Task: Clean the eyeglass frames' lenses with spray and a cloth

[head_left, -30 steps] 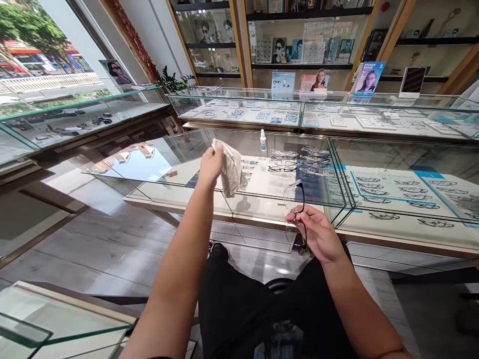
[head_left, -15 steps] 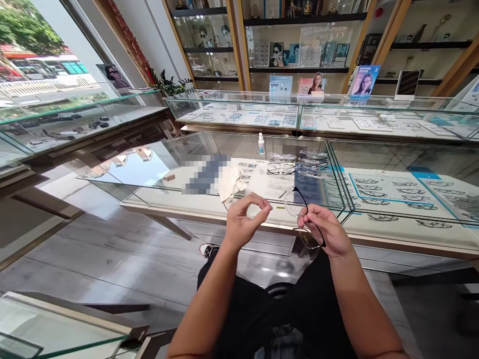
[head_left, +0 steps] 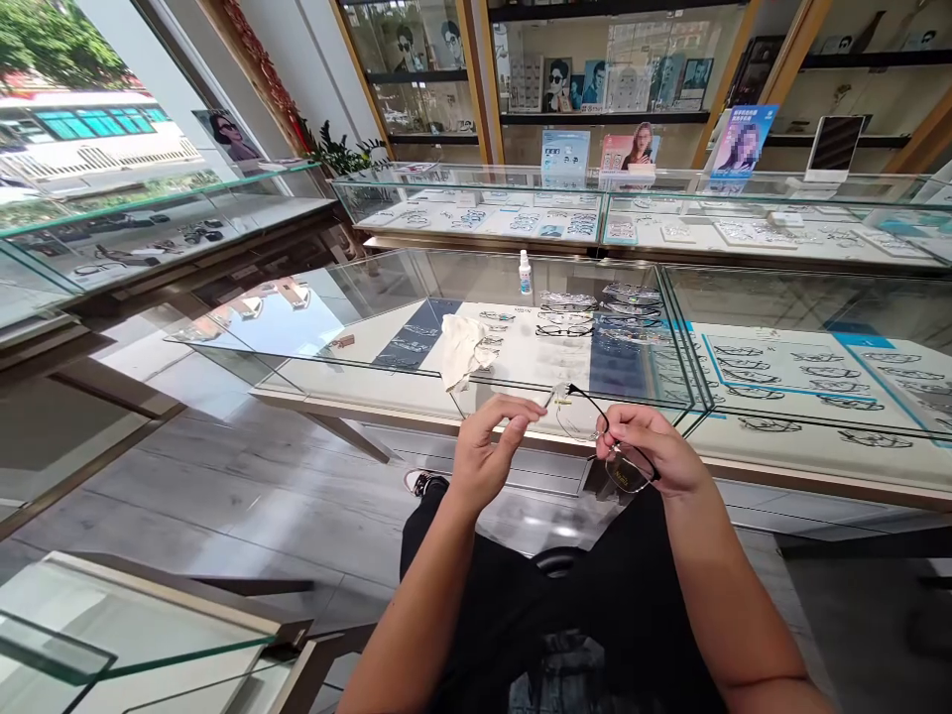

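My right hand (head_left: 654,446) grips a pair of eyeglasses (head_left: 631,468) near the bridge. The frame has a black upper edge and thin rims, and it is tilted, with one lens lower right and the other toward my left hand. My left hand (head_left: 487,451) is raised to the left of the glasses, thumb and fingers drawn together. A thin dark sliver shows at its fingertips; whether it is held or lies behind them I cannot make out. On the glass case beyond lies a crumpled cream cloth (head_left: 462,349). A white spray bottle (head_left: 525,275) stands farther back.
The glass display case (head_left: 357,405) in front holds rows of eyeglasses (head_left: 565,329). A small yellow item (head_left: 563,402) shows near its front edge. Another case (head_left: 476,188) with stands stretches behind it. A glass-topped table corner (head_left: 171,605) juts in at lower left.
My left fingers have gone from a rounded ring to a flatter pinch, nearer the glasses. My right hand still holds the glasses, which are turned slightly. The view has shifted a little.
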{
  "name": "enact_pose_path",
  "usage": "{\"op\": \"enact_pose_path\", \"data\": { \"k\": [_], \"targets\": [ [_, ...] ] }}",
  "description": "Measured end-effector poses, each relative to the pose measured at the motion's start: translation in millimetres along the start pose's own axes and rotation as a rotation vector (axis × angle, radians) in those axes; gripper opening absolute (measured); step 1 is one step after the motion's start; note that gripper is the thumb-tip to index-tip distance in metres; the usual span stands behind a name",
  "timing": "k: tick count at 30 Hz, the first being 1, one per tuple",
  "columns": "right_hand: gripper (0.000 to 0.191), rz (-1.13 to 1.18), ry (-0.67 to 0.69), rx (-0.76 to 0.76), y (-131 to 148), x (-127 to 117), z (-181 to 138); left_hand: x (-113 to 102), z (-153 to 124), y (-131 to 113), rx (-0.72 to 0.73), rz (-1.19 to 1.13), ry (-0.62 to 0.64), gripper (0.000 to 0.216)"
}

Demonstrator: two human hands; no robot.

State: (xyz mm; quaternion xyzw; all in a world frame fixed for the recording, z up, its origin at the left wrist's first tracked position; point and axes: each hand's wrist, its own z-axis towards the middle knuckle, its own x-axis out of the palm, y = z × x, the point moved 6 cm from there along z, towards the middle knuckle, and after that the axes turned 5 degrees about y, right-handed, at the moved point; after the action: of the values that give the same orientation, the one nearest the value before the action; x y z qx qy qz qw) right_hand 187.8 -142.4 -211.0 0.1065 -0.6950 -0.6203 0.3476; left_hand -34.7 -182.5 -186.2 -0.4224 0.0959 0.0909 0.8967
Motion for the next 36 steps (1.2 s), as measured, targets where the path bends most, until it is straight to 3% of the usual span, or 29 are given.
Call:
{"op": "enact_pose_path", "data": {
  "k": [1,4,6,9,15,22,30,32,36],
  "targets": [
    [0.038,-0.014,0.027,0.009,0.6,1.2,-0.1,-1.4,0.1,-3.3,0.036,0.069,-0.011,0.019],
    [0.037,-0.085,0.097,0.014,4.4,5.0,-1.1,-0.5,1.8,-16.2,0.199,0.294,0.006,0.063],
    [0.035,-0.138,0.134,0.009,7.9,7.7,-1.7,2.2,2.7,-24.1,0.312,0.406,0.024,0.078],
    [0.034,-0.193,0.18,0.004,13.3,11.2,-2.4,5.6,2.9,-29.4,0.4,0.477,0.043,0.074],
    [0.033,-0.31,0.245,-0.004,19.2,14.4,-6.7,6.2,-2.8,-25.9,0.405,0.489,0.029,0.063],
    [0.032,-0.434,0.295,-0.024,23.3,17.5,-8.5,9.6,-9.6,-27.0,0.447,0.438,0.033,0.073],
    [0.031,-0.485,0.357,-0.037,23.4,18.6,-6.9,12.0,-15.6,-26.2,0.462,0.381,0.009,0.069],
    [0.028,-0.451,0.303,-0.074,23.7,16.7,-4.9,12.1,-15.6,-26.0,0.451,0.382,0.003,0.069],
    [0.02,-0.167,-0.003,-0.319,32.4,0.3,-1.6,6.0,-14.9,-26.7,0.41,0.372,-0.034,0.067]
  ]
}}
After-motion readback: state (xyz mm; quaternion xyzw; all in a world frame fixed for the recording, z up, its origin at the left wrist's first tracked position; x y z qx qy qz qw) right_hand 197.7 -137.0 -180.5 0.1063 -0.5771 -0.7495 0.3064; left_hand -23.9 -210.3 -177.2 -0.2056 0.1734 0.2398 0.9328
